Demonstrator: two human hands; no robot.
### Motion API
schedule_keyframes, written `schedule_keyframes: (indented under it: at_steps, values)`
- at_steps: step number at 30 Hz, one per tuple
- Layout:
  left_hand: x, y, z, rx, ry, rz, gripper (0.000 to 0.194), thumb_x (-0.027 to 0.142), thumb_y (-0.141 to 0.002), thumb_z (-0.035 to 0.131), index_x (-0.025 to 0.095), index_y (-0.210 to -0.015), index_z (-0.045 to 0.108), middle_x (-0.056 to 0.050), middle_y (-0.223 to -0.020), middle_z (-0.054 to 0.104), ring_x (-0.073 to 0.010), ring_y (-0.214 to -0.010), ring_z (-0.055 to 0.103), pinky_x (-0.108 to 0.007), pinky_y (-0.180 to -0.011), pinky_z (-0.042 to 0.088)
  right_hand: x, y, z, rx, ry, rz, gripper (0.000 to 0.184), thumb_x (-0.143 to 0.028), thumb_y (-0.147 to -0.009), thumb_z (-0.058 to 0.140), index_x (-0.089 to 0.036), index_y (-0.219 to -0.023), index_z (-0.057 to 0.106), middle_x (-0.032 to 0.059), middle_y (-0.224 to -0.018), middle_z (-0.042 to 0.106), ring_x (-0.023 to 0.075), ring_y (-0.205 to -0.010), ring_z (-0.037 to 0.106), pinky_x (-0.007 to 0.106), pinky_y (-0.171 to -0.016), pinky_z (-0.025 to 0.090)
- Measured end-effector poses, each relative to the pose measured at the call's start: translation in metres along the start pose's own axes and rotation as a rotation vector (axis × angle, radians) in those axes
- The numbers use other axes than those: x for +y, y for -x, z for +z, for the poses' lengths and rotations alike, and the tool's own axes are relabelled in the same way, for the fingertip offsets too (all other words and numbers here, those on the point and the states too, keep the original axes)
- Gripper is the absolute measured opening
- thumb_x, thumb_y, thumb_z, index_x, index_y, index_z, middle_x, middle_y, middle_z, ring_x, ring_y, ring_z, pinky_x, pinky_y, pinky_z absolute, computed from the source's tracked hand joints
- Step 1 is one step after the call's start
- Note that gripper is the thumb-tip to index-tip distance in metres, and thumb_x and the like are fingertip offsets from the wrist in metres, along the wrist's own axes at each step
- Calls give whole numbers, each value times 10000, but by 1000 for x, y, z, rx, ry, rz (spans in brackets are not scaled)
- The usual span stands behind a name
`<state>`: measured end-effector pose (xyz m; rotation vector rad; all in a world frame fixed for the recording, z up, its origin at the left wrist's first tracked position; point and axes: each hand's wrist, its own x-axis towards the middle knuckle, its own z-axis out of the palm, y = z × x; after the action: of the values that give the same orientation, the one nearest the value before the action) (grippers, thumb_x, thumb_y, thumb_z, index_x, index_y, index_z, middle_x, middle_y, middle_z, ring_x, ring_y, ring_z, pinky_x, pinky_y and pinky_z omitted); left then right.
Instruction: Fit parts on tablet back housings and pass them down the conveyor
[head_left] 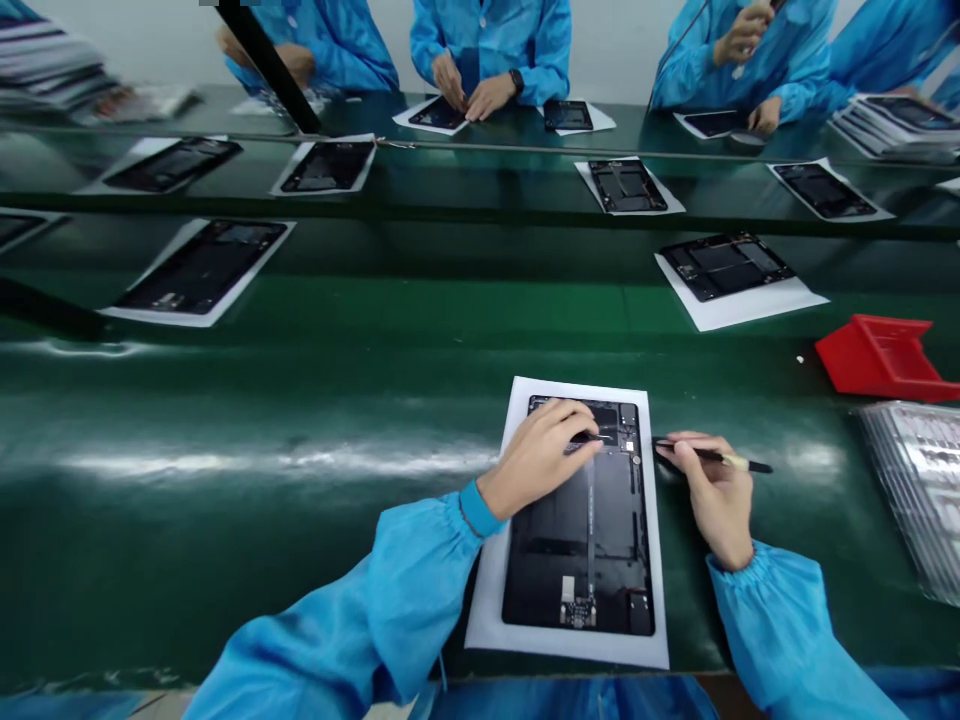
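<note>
An opened tablet point(555, 520) lies on a white sheet point(491, 610) in front of me, its black inside facing up, with a ribbon cable point(591, 520) down the middle and a small circuit board point(577, 612) near the bottom. Over its upper part rests my left hand point(541, 452), fingers curled and thumb close to the index finger; a small dark shape shows between them, too unclear to name. My right hand point(712, 485), just right of the sheet, grips a slim black pen-like tool point(759, 467) with a pale yellow band. The tool's left end points toward the tablet's right edge.
A red bin point(881, 358) and a stack of clear plastic trays point(926, 480) stand at right. Beyond the green bench point(300, 400), more opened tablets point(202, 268) lie on white sheets. Across the line, co-workers in blue point(491, 45) handle tablets. A dark post point(266, 65) rises at far left.
</note>
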<state>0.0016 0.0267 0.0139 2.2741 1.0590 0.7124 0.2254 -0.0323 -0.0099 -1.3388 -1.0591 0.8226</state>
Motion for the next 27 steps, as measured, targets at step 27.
schedule_keyframes:
  at_steps: [27]
  values:
    - [71,117,-15,-132,1027,-665,338,486,-897,542,152,-850,548,11,-682,537,-73,-525,469,-190,-502,397,-49,90,37,-555,705,-872,372,-88,-929,399,-110,-1263,561,20,-629,542,161,-572,515,298,-548,415]
